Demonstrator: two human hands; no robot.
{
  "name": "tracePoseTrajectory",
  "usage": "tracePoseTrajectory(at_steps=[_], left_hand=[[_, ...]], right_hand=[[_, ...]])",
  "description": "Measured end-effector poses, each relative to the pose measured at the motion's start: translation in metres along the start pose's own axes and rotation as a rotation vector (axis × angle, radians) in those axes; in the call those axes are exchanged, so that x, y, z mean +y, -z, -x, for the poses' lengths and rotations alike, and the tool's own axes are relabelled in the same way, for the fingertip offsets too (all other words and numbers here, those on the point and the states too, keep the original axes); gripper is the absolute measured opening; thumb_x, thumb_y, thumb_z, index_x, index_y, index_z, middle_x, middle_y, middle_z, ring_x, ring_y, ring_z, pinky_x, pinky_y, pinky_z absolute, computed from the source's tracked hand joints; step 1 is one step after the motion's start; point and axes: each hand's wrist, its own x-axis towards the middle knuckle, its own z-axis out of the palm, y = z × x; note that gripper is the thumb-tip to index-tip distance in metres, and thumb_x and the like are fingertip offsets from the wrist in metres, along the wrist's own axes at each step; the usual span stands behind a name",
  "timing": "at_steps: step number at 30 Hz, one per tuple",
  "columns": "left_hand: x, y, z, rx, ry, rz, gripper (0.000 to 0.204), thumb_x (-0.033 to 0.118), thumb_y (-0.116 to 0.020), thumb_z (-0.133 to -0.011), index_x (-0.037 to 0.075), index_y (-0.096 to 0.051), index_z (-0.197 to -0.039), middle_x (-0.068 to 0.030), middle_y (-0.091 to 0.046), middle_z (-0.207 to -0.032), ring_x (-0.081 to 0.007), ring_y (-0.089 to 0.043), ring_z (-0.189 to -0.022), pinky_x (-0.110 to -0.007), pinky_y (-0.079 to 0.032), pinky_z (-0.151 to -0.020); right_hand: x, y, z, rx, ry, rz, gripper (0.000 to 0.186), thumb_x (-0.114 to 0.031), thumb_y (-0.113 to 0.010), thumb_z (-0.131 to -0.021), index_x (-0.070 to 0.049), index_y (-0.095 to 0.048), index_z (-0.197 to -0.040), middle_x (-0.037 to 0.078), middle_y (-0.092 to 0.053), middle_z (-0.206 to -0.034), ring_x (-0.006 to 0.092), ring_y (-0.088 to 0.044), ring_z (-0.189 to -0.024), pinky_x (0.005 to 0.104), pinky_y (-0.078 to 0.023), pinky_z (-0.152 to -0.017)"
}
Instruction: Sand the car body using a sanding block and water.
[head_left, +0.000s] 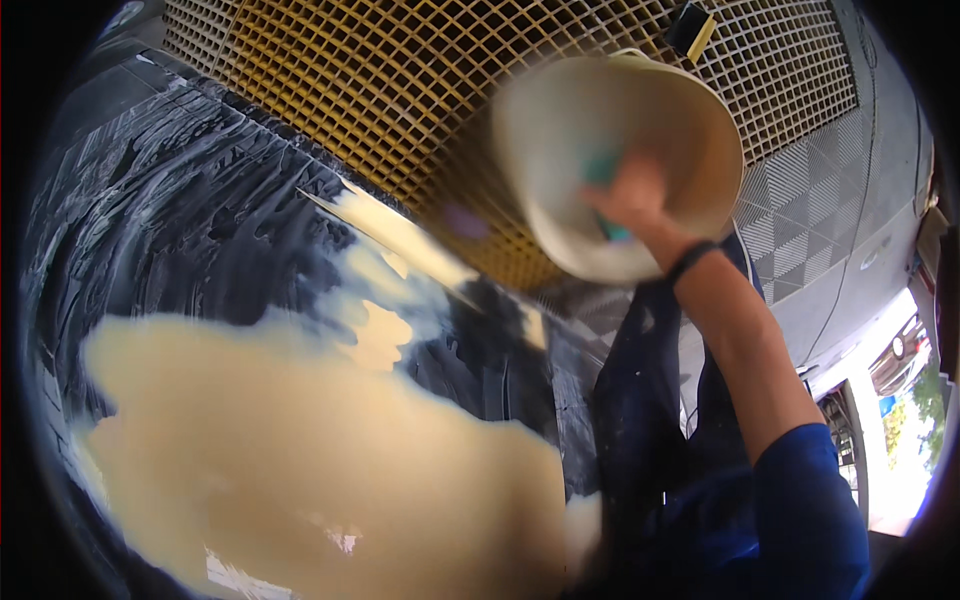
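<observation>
A pale, cream-coloured bucket (715, 120) stands tilted in view over the yellow floor grating. My right hand (638, 190) reaches down inside it, with a dark band (692, 260) round the wrist and a blue sleeve above the elbow. The fingers appear closed round a teal thing (612, 228), too smeared by motion to show its kind. Left of the bucket lies a glossy black car panel (200, 210), wet and streaked with whitish film. A broad cream patch (300, 430) covers its near part; I cannot tell whether it is foam or reflection. My left hand is not in view.
Yellow and pale grating (370, 90) covers the floor beyond the panel. A black and yellow block (692, 32) rests beside the bucket's far rim. Grey patterned tiles (800, 200) and a thin cable (845, 270) run along the right. My dark-trousered legs (645, 400) stand close to the panel.
</observation>
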Motion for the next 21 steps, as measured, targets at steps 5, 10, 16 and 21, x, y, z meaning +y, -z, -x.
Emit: tracePoseTrajectory(at_steps=[5, 10, 16, 21], left_hand=[[-0.001, -0.006, -0.006, -0.004, -0.006, 0.011, 0.078, 0.067, -0.063, -0.086, 0.007, -0.048, -0.134, -0.0268, -0.029, -0.155, -0.0456, -0.022, -0.146, -0.064, -0.025, -0.115], [-0.008, 0.002, -0.003, -0.002, 0.015, 0.009, 0.079, 0.067, -0.062, -0.086, 0.007, -0.048, -0.135, -0.0269, -0.029, -0.155, -0.0455, -0.023, -0.146, -0.064, -0.026, -0.115], [-0.012, -0.006, 0.000, 0.016, 0.011, 0.000, 0.081, 0.068, -0.062, -0.086, 0.006, -0.047, -0.136, -0.0271, -0.029, -0.155, -0.0454, -0.023, -0.146, -0.064, -0.026, -0.115], [-0.010, -0.014, -0.008, 0.020, -0.005, 0.001, 0.082, 0.069, -0.062, -0.086, 0.006, -0.047, -0.137, -0.0272, -0.029, -0.155, -0.0454, -0.024, -0.146, -0.064, -0.026, -0.115]], right_hand=[[0.005, -0.030, -0.040, -0.195, -0.191, -0.154, 0.071, -0.047, -0.072, -0.081, -0.001, -0.054, -0.132, 0.029, -0.058, -0.124, 0.0437, -0.064, -0.106, 0.0502, -0.053, -0.092], [-0.047, 0.079, 0.041, -0.161, -0.185, -0.507, 0.055, -0.044, -0.072, -0.085, -0.013, -0.059, -0.129, 0.024, -0.058, -0.116, 0.0427, -0.067, -0.098, 0.0496, -0.055, -0.086], [-0.125, 0.056, 0.163, -0.272, 0.019, -0.753, 0.051, -0.041, -0.072, -0.090, -0.017, -0.062, -0.133, 0.021, -0.054, -0.120, 0.0418, -0.063, -0.100, 0.0480, -0.055, -0.085], [-0.143, -0.071, 0.137, -0.201, 0.029, -0.935, 0.046, -0.041, -0.067, -0.094, -0.016, -0.063, -0.132, 0.021, -0.057, -0.118, 0.0399, -0.062, -0.104, 0.0482, -0.053, -0.087]])
